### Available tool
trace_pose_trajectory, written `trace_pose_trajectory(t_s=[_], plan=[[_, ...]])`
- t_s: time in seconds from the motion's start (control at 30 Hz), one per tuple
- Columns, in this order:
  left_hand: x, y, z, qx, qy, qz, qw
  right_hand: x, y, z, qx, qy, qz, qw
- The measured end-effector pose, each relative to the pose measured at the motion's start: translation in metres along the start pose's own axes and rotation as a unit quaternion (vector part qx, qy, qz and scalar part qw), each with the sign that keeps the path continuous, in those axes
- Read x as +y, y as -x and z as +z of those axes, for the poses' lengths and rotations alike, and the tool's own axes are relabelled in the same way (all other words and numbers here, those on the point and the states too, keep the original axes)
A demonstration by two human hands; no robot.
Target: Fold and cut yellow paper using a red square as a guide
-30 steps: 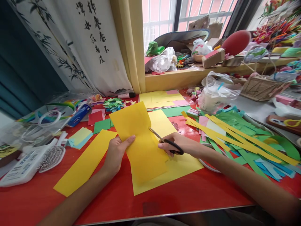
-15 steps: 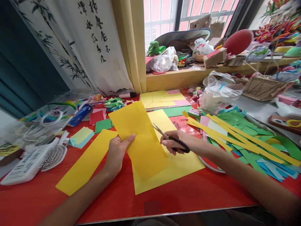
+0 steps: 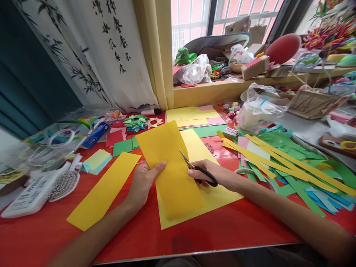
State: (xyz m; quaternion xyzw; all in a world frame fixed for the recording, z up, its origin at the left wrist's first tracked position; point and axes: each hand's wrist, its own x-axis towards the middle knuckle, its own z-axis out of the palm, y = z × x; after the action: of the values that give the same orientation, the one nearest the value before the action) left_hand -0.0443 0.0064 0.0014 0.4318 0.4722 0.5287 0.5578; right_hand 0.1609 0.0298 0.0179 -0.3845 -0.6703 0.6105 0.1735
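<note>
Over glossy tabletop (image 3: 133, 241), left hand (image 3: 143, 182) pinches oblong yellow paper (image 3: 178, 189), right hand (image 3: 213, 167) grips scissors (image 3: 190, 164)

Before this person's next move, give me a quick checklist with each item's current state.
1. Left hand gripping the held yellow sheet: ok, thumb on top.
2. Right hand holding the scissors by the black handles: ok.
3. Blades at the held sheet's right-hand side: ok.
4. Left thumb apart from the blades: ok, visible gap.
5. Paler yellow sheet underneath free of the blades: cannot tell, the held sheet hides part of it.
6. Loose yellow strip apart from the scissors: ok, far left.
</note>
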Motion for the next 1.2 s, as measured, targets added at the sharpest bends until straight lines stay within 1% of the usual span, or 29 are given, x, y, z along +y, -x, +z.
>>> trace_pose_trajectory(t_s=[0.17, 0.3, 0.43, 0.57, 0.7, 0.87, 1.2], plan=[[0.003, 0.001, 0.003, 0.002, -0.018, -0.004, 1.000, 0.003, -0.003, 0.002, 0.015, -0.010, -0.011, 1.000], [0.002, 0.002, 0.004, -0.014, -0.020, -0.012, 1.000, 0.007, -0.005, 0.003, 0.033, -0.027, -0.017, 0.999], [0.000, 0.001, 0.003, -0.026, -0.022, -0.013, 0.999, 0.011, -0.005, 0.005, 0.040, -0.036, -0.031, 0.998], [0.000, 0.000, 0.002, -0.022, -0.025, -0.014, 0.999, 0.014, -0.006, 0.007, 0.042, -0.039, -0.040, 0.998], [0.001, 0.001, 0.003, -0.021, -0.032, -0.015, 0.999, 0.012, -0.005, 0.009, 0.054, -0.044, -0.037, 0.997], [0.001, 0.002, 0.002, -0.033, -0.029, -0.009, 0.999, 0.009, -0.004, 0.011, 0.066, -0.041, -0.026, 0.997], [-0.001, 0.001, 0.001, -0.039, -0.028, -0.004, 0.999, 0.014, -0.006, 0.012, 0.070, -0.045, -0.029, 0.996]])
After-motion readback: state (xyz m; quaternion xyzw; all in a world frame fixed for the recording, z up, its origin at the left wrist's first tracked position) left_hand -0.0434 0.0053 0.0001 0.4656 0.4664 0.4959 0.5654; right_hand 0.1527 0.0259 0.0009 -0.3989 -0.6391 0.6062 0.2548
